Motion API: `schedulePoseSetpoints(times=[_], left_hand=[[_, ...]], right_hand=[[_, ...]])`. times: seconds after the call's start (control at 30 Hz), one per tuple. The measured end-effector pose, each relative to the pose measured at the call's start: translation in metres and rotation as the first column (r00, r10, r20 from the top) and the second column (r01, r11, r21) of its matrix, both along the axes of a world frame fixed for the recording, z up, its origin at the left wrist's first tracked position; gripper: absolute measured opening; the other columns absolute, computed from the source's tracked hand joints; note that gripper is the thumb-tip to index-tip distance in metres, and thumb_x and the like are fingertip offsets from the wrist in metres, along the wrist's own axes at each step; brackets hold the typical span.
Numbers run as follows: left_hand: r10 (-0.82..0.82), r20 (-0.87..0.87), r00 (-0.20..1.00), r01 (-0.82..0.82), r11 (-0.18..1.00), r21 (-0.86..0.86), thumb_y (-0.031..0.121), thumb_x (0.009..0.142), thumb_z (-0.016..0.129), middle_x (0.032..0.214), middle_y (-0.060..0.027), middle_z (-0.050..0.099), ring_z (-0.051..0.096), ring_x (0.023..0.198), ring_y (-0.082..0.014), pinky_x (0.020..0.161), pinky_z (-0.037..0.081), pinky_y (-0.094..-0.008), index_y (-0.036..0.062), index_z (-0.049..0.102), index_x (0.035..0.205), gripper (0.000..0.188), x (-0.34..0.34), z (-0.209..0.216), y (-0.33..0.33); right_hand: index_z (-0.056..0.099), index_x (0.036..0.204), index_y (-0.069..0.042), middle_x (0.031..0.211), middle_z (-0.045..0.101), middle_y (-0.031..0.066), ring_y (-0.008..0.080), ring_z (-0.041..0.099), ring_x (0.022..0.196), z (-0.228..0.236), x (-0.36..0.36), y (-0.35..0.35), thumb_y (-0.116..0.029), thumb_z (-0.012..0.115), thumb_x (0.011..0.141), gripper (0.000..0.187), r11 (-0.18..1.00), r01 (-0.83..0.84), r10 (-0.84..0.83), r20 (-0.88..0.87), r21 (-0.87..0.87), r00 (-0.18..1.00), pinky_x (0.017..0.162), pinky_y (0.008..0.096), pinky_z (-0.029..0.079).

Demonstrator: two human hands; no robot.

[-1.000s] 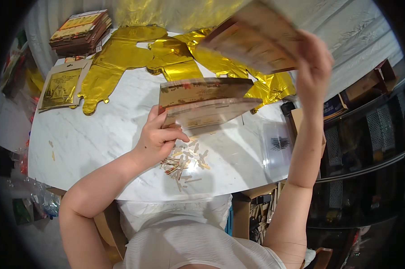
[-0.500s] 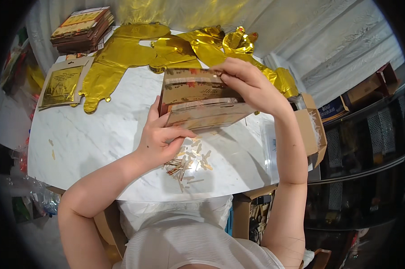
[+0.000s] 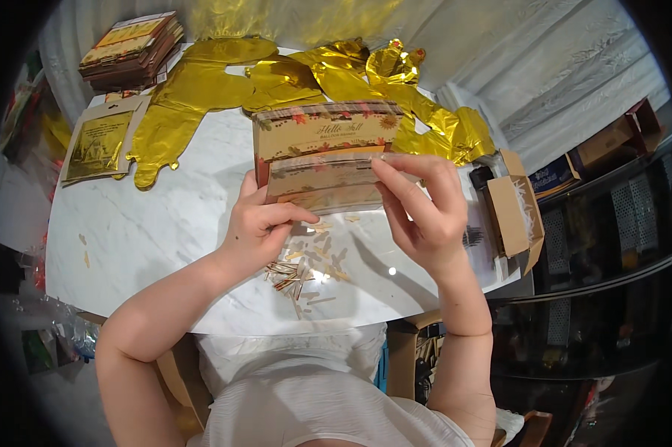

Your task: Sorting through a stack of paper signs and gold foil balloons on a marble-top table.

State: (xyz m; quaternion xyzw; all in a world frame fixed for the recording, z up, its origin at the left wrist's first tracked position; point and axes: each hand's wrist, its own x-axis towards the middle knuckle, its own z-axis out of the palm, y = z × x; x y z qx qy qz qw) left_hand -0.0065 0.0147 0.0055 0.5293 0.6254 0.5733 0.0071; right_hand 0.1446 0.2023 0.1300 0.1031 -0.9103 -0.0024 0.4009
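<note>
Above the middle of the white marbled table (image 3: 127, 238), my left hand (image 3: 258, 227) grips the lower left corner of a tan printed cardboard package (image 3: 325, 130) with autumn leaves on it. Its index finger stretches along the bottom edge. A front layer (image 3: 321, 179), blurred and lower than the back panel, stands before it; whether it is a flap or a separate piece I cannot tell. My right hand (image 3: 429, 208) pinches at that layer's upper right edge with thumb and index finger. Below lies a loose pile of small flat gold and tan pieces (image 3: 295, 276).
Gold foil balloons (image 3: 202, 82) spread across the back of the table. A stack of printed packages (image 3: 131, 48) stands at the far left, near a flat package with a gold foil front (image 3: 101, 141). At right stands an open cardboard box (image 3: 507, 216) with white filling.
My right hand has come down from the package's top edge to the front layer. The package has tipped so its printed back panel faces me more. My left hand keeps its hold.
</note>
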Motion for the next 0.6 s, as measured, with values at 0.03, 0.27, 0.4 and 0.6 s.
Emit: schedulePoseSetpoints(times=[0.03,0.27,0.4,0.6], left_hand=[[-0.007,0.004,1.0,0.007,1.0,-0.006,-0.012,0.071,0.063,0.122,-0.0073,0.073,0.051,0.124,-0.0376,0.105,0.045,-0.0435,0.0177,0.083,0.096,0.044,0.0,0.001,0.0],[-0.022,-0.024,0.999,0.02,0.998,-0.058,-0.013,0.071,0.063,0.125,-0.0057,0.073,0.053,0.124,-0.0357,0.108,0.043,-0.0441,0.0194,0.084,0.099,0.048,-0.002,0.002,-0.003],[-0.027,-0.022,0.999,0.025,0.998,-0.059,-0.012,0.072,0.063,0.125,-0.0048,0.073,0.052,0.125,-0.0356,0.11,0.042,-0.0445,0.0208,0.084,0.103,0.05,-0.001,0.001,-0.002],[-0.016,-0.031,0.999,0.014,0.998,-0.062,-0.01,0.073,0.063,0.126,-0.0047,0.073,0.052,0.126,-0.0357,0.111,0.041,-0.0459,0.0217,0.084,0.106,0.051,-0.002,0.0,-0.003]], right_hand=[[0.076,0.119,-0.005,0.104,0.07,0.0105,0.0267,0.066,0.091,-0.005,0.0,0.0,0.007,0.081,0.074,0.046,1.0,0.006,-0.007,-0.036,-0.025,0.999,0.076,0.0361,0.052],[0.075,0.121,-0.004,0.112,0.07,0.0117,0.0273,0.067,0.095,-0.018,0.0,-0.006,0.007,0.083,0.074,0.05,0.995,0.096,-0.096,-0.066,-0.006,0.993,0.08,0.0366,0.054],[0.078,0.111,-0.001,0.106,0.072,0.0135,0.03,0.072,0.092,-0.026,-0.002,-0.008,0.007,0.083,0.074,0.039,0.996,0.069,-0.059,-0.192,0.048,0.98,0.077,0.0372,0.059],[0.078,0.106,-0.003,0.1,0.075,0.0119,0.0289,0.076,0.09,-0.024,-0.002,-0.011,0.007,0.083,0.074,0.033,0.99,0.116,-0.096,-0.221,0.076,0.971,0.072,0.0349,0.061]])
